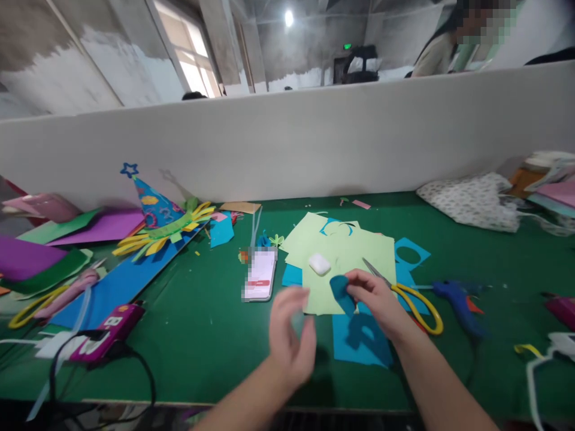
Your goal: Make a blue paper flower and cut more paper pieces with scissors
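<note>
Between the thumb and fingers of my right hand (375,296) is a blue paper cutout (342,293) with a rounded edge, held above the table. My left hand (291,338) hovers to its left, empty, its fingers curved and apart from the thumb, slightly blurred. Light green paper sheets (291,236) lie beyond the hands, with a small white block (319,264) on them. Yellow-handled scissors (417,305) rest partly on the sheets, right beside my right hand. Under that hand lies a blue paper piece (359,344) bearing its shadow.
A phone (260,274) lies left of the sheets. A blue glue gun (460,305) is at the right. On the left stand a decorated party hat (157,206) and a purple power strip (108,332) with cables. A white partition (269,146) borders the green table (202,335) at the back.
</note>
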A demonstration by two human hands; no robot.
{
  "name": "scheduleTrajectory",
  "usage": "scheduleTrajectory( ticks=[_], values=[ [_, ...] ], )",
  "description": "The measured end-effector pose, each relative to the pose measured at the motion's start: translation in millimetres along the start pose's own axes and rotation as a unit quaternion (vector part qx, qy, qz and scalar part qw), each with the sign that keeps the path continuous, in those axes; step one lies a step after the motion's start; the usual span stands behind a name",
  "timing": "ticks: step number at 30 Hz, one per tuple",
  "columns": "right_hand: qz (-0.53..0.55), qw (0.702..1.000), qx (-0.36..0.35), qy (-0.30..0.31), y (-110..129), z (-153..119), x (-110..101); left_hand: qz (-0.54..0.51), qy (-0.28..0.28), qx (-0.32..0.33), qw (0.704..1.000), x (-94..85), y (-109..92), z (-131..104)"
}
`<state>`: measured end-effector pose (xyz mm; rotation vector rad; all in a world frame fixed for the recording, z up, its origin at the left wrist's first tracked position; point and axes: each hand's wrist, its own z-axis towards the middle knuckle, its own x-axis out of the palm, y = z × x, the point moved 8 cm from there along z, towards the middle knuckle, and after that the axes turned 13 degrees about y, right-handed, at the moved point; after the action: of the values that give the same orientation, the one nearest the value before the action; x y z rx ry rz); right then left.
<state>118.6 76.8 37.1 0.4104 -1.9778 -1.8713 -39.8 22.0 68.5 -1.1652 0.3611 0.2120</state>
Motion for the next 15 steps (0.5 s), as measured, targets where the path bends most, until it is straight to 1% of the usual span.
scheduleTrajectory(
  ticks=[1,2,3,4,5,6,7,8,10,15],
  values=[
    [0.002,0.999,-0.008,-0.041,-1,-4,-11,-0.017,0.013,-0.006,1.0,9.5,4,10],
    [0.003,0.997,-0.012,-0.077,-3,-7,-21,-0.037,0.044,-0.017,0.998,21.8,10,21],
    [0.001,0.995,-0.013,-0.104,-6,-10,-28,-0.058,0.088,-0.03,0.994,36.6,16,31],
    [-0.002,0.992,-0.011,-0.123,-10,-13,-35,-0.082,0.147,-0.056,0.984,53.7,24,38],
    [-0.008,0.991,-0.006,-0.136,-14,-14,-39,-0.094,0.18,-0.058,0.977,65.9,28,43],
    [-0.014,0.989,0.0,-0.145,-19,-15,-42,-0.107,0.194,-0.069,0.973,74.3,34,45],
    [-0.02,0.988,0.007,-0.152,-23,-16,-44,-0.116,0.195,-0.08,0.971,79.7,40,46],
    [-0.025,0.987,0.013,-0.157,-28,-16,-45,-0.12,0.189,-0.09,0.97,82.6,45,45],
    [-0.036,0.986,0.021,-0.161,-35,-15,-44,-0.125,0.167,-0.108,0.972,82.5,54,42],
    [-0.06,0.99,0.026,-0.124,-42,-9,-29,-0.128,0.13,-0.128,0.975,68.4,63,41]
  ],
)
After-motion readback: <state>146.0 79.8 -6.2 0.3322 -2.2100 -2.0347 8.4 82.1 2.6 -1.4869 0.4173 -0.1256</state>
